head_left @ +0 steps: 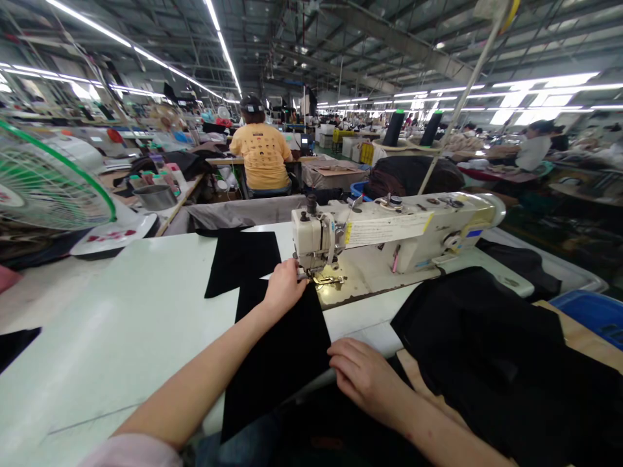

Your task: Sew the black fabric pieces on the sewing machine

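Black cloth [286,355], centre; left hand [286,285] bent over it beside the sewing machine [384,227], right hand [357,373] half-curled at its edge, both pinches unclear; uneven pulling could skew it.

The pale table [121,344] carries black cloth [287,350] and a sewing machine [379,227]

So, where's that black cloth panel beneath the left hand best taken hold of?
Probably by its near left corner, from the person's side. The black cloth panel lies flat on the white table, but that corner seems to poke past the edge, so it could be pinched above and below, away from the left hand.
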A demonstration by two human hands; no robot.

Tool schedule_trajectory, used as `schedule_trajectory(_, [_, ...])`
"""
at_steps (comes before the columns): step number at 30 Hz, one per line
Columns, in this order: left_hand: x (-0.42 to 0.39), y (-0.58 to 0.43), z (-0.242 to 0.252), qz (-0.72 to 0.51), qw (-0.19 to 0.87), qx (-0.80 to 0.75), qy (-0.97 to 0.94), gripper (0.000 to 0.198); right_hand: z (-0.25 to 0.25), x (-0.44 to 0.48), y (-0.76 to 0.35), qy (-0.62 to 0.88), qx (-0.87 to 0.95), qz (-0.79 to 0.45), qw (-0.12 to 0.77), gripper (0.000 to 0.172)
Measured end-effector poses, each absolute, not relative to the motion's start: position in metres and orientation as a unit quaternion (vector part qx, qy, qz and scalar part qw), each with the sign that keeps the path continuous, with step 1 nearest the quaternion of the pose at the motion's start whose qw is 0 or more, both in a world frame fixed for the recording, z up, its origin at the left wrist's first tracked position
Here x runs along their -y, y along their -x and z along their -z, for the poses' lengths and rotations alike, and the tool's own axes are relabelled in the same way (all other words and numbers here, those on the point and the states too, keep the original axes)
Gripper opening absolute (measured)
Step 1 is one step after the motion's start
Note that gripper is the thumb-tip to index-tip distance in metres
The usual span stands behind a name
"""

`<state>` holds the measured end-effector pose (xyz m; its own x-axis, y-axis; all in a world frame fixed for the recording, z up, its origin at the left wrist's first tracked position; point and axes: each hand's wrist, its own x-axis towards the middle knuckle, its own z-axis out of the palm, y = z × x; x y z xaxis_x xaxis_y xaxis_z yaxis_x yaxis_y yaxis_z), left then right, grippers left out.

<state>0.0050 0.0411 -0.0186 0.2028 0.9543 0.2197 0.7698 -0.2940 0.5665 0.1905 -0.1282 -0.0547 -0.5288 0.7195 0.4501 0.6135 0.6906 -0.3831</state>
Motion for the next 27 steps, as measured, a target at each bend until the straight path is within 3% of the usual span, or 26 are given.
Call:
schedule_trajectory(3, [0.016, -0.001, 0.015, -0.256, 0.127, -0.522, -0.804, 0.020, 0.053, 0.129, -0.194, 0.371, 0.879, -0.092, 0.285, 0.025])
schedule_trajectory(5, [0.058, 0.006, 0.019, -0.179, 0.142, -0.403, -0.886, 0.011, 0.051, 0.128, -0.195, 0.364, 0.884, -0.096, 0.276, 0.027])
schedule_trajectory(9, [0.100, 0.022, 0.034, -0.109, 0.101, -0.265, -0.953, 0.031, 0.048, 0.121, -0.195, 0.360, 0.886, -0.109, 0.270, 0.027])
schedule_trajectory(17, [0.048, 0.029, 0.034, -0.156, 0.088, -0.250, -0.951, 0.027, 0.056, 0.077, -0.187, 0.362, 0.880, -0.079, 0.297, 0.024])
schedule_trajectory(27, [-0.014, 0.034, 0.027, -0.170, 0.089, -0.265, -0.945, 0.029, 0.051, 0.020, -0.175, 0.443, 0.857, -0.017, 0.262, 0.020])
